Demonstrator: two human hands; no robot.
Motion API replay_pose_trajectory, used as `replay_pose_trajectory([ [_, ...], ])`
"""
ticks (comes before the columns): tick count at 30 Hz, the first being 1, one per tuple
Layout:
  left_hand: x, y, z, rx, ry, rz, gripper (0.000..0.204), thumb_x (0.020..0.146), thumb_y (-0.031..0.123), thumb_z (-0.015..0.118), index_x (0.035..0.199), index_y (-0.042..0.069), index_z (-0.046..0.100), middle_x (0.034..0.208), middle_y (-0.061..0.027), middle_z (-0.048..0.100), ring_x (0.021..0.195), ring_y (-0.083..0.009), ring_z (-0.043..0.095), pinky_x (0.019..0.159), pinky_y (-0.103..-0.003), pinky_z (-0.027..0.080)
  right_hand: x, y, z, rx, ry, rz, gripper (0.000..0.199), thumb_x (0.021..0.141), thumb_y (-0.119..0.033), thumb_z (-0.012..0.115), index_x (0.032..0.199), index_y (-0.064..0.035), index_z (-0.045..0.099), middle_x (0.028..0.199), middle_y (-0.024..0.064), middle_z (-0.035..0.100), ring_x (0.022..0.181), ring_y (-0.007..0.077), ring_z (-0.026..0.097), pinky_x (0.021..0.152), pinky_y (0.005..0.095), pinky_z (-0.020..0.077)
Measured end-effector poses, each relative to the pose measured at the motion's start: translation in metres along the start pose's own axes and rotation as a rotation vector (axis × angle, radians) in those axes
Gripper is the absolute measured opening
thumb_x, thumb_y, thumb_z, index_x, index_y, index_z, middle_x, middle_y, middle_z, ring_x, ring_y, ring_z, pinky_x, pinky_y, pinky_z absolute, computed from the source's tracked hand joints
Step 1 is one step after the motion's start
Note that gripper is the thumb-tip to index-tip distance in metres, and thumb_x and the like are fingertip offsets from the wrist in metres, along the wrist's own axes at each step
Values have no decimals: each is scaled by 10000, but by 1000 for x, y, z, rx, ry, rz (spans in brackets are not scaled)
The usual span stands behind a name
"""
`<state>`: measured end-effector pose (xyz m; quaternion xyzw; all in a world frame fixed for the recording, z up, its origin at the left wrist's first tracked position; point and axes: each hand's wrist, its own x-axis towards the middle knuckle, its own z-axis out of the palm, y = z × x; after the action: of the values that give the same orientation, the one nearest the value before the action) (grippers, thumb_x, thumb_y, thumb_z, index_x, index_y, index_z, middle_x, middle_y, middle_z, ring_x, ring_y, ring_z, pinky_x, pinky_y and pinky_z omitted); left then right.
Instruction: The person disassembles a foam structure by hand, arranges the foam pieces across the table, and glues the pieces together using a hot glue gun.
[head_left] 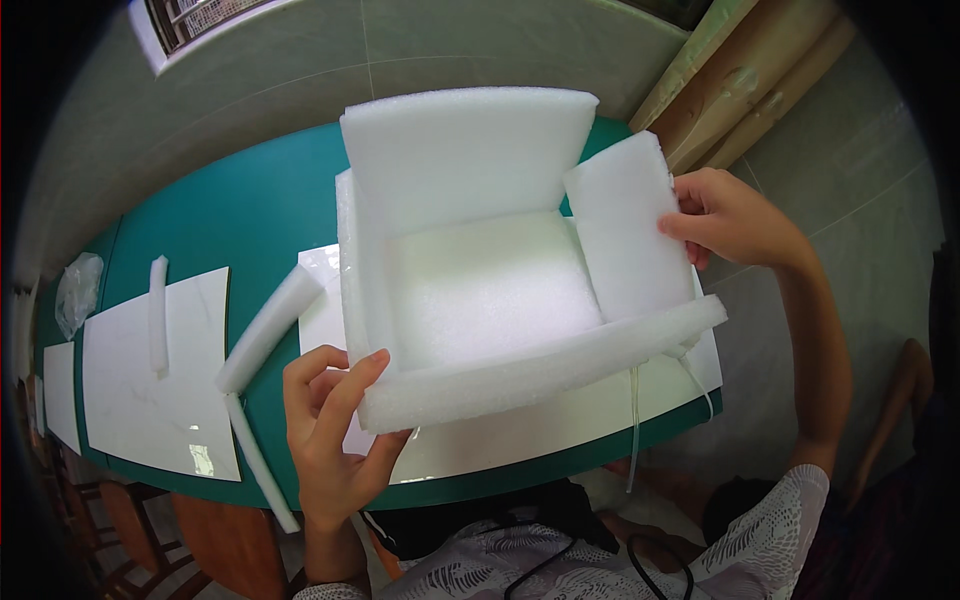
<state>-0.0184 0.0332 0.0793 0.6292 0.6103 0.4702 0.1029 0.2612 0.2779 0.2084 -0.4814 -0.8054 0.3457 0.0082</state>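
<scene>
In front of me an open-topped box of thick white foam (490, 290) stands on the table. Its back panel (470, 150) rises highest, and a low front panel (550, 368) runs along the near side. My left hand (335, 430) grips the box's near left corner, thumb and fingers on either side of the foam. At the right, the foam side panel (622, 235) leans outward, its upper edge pinched in my right hand (725, 215). Thin pale strands (634, 430) hang below the front panel near its right end.
On the green table (240, 190) lie white glossy boards (160, 400), several foam strips (268, 330) and a clear plastic bag (78, 290). Wooden chairs (225, 540) stand at the near left. A curtain (750, 85) hangs behind right. Another person's arm (890, 415) shows at far right.
</scene>
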Motion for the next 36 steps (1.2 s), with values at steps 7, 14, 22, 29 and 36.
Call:
replay_pose_trajectory([
  [7, 0, 2, 0, 30, 26, -3, 464, 736, 118, 775, 1166, 28, 627, 1185, -158, 452, 914, -252, 576, 781, -348, 490, 22, 4, 7, -116, -53, 59, 226, 779, -151, 564, 743, 61, 633, 594, 91, 597, 494, 146, 588, 487, 270, 468],
  [14, 1, 3, 1, 77, 28, 26, 461, 726, 90, 776, 1157, 24, 625, 1200, -164, 447, 941, -256, 569, 802, -346, 484, 18, -2, 11, -123, 64, 161, 229, 734, -128, 544, 728, 92, 608, 591, 128, 602, 464, 161, 588, 477, 286, 479],
  [22, -3, 1, 4, 76, 28, 12, 474, 710, 67, 779, 1157, 29, 623, 1209, -161, 441, 941, -246, 550, 827, -358, 467, 24, 11, 13, -32, 36, 154, 247, 754, -143, 563, 772, 98, 615, 618, 122, 601, 477, 164, 589, 491, 286, 498],
  [29, -4, 0, 4, 121, 23, 35, 426, 751, 105, 760, 1148, 30, 624, 1213, -164, 460, 977, -256, 545, 838, -372, 463, 25, 14, 7, 54, -38, 59, 190, 798, -136, 589, 799, 51, 626, 608, 49, 563, 461, 111, 537, 442, 249, 457],
  [36, -8, 1, 3, 66, -7, -17, 397, 772, 127, 745, 1136, 26, 623, 1211, -171, 474, 1090, -284, 492, 866, -386, 451, 31, 31, 14, 106, 56, 128, 197, 800, -155, 588, 788, 37, 627, 597, 45, 541, 469, 111, 518, 453, 251, 444],
])
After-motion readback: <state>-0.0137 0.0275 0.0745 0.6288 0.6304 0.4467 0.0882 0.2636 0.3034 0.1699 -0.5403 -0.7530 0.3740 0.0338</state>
